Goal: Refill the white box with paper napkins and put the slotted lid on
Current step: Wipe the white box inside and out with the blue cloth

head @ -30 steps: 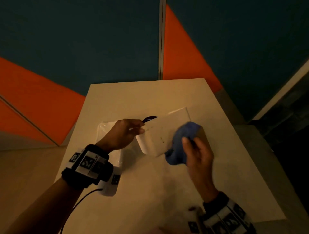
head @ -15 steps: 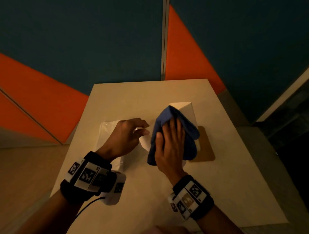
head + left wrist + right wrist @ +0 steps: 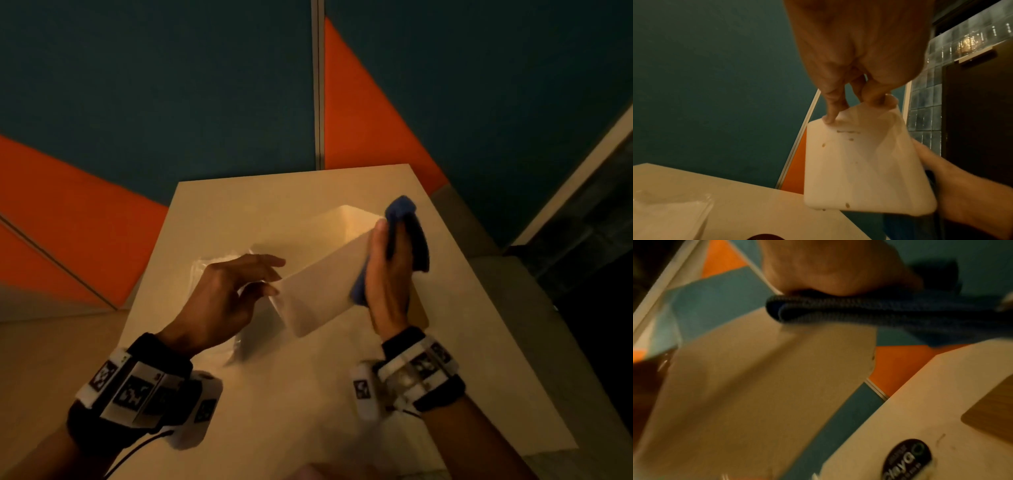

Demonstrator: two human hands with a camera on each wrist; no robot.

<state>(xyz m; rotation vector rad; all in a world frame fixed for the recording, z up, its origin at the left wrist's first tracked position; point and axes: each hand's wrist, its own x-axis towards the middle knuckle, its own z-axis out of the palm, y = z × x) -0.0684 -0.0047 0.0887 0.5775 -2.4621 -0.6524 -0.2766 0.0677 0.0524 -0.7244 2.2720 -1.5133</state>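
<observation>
The left hand's [image 3: 219, 301] grip pinches one end of the white box [image 3: 322, 294] between thumb and fingertips [image 3: 831, 119], holding it tilted above the tabletop [image 3: 308, 394], its speckled underside turned toward the left wrist camera. The right hand [image 3: 387, 284] lies with fingers straight against the box's other end, pressing a folded blue cloth [image 3: 407, 233] to it. A clear plastic pack of paper napkins [image 3: 212, 267] rests on the tabletop beneath the left hand, a brown wooden piece [image 3: 990, 410] lies flat under the right, and a dark oval sticker [image 3: 907, 459] sits nearby
</observation>
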